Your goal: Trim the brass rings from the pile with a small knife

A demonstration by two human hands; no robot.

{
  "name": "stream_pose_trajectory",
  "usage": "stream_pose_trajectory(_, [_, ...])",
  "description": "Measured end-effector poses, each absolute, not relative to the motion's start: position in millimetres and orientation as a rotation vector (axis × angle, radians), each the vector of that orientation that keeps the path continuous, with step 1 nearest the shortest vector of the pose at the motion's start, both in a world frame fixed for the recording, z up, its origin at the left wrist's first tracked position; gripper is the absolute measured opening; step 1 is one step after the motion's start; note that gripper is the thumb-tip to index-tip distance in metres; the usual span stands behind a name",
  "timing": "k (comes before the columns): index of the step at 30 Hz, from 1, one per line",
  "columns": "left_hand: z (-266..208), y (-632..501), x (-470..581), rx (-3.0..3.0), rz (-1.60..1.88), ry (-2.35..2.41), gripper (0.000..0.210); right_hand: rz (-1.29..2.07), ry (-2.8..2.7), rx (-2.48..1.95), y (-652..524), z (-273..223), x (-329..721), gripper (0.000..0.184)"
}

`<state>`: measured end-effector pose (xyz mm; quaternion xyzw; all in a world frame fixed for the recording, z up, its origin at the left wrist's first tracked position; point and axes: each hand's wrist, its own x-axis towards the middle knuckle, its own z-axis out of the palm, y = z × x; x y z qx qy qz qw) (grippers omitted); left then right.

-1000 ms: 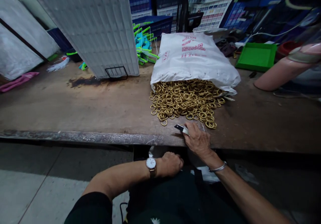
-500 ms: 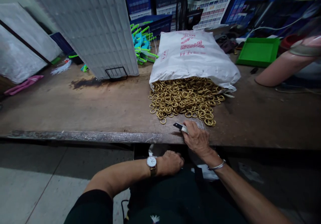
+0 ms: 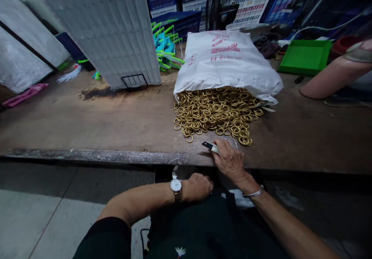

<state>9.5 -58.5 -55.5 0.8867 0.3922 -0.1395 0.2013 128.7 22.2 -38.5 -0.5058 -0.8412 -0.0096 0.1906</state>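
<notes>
My right hand (image 3: 229, 158) rests at the front edge of the wooden table (image 3: 130, 129), closed around a utility knife (image 3: 214, 147). The knife's dark angled blade points left, and most of its pale handle is hidden in my palm. Just beyond it lies a heap of brass-coloured rings (image 3: 215, 114), spilling from the mouth of a white woven sack (image 3: 223, 63) with red print. Below the table edge, close to my body, my left hand (image 3: 200, 186) is curled closed, with a watch on its wrist. What its fingers hold, if anything, is hidden.
A tall grey ribbed panel (image 3: 116, 38) stands on the table, left of the sack. Bright green and turquoise pieces (image 3: 167, 48) lie behind it. To the right are a green tray (image 3: 305, 57) and a pink cylindrical object (image 3: 328, 75). Stacked crates (image 3: 250, 9) fill the back.
The view has shifted slightly, so the sack and tray appear a little further right and higher. Both hands keep nearly the same pose, and the knife stays in my right hand.
</notes>
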Motion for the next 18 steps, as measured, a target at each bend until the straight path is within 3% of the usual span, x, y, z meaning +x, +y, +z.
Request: stream_pose_trajectory(18, [-49.4, -56.1, 8.8, 2.419, -0.406, 1.09, 0.019, -0.043, -2.369, -1.426, 21.9, -35.2, 128.5, 0.018])
